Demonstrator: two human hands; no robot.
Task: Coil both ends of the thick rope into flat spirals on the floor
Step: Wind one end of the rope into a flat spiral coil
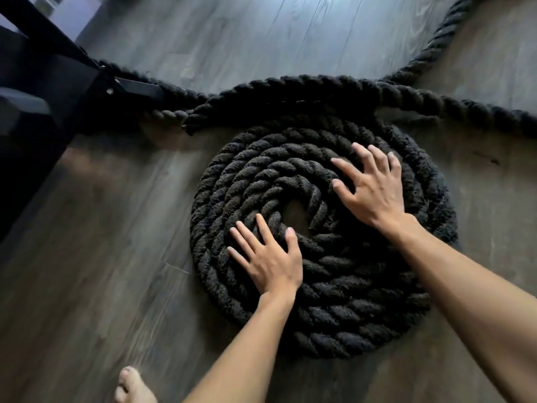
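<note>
A thick black twisted rope lies wound into a flat spiral (pixel 343 289) on the grey wood floor (pixel 96 257), with a small gap of bare floor at its centre. My left hand (pixel 268 261) rests flat on the inner turns at the spiral's lower left, fingers spread. My right hand (pixel 372 190) presses on the turns at the upper right, fingers spread and slightly curled. Neither hand grips anything. From the top of the spiral the rope runs on: one stretch (pixel 476 112) goes right, another (pixel 436 42) curves up to the far right.
A black metal frame (pixel 58 91) stands at the left, and the rope passes along its base bar (pixel 136 88). My bare foot (pixel 132 386) is at the bottom left, near the spiral's edge.
</note>
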